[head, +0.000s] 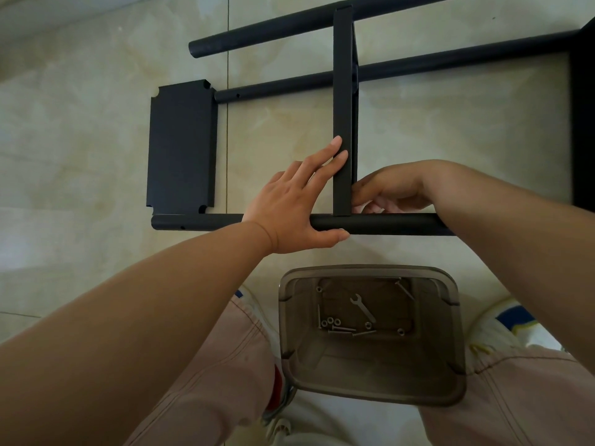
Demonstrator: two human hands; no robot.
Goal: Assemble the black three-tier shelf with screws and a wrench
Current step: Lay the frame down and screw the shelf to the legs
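The black shelf frame lies on its side on the tiled floor. A black shelf panel (343, 91) stands on edge between the poles. My left hand (296, 204) spans the near pole (386, 223), thumb under it, straight fingers pressed against the panel's edge. My right hand (389, 191) reaches behind the panel where it meets that pole, fingers curled; what they hold is hidden. A loose black shelf panel (180, 146) lies flat to the left. The small wrench (362, 306) and several screws (338, 329) and nuts lie in a translucent bin (450, 333).
Two more black poles (273, 27) (289, 85) run across the floor further away. A dark shelf part (583, 117) fills the right edge. The bin stands between my knees and white shoes (502, 326).
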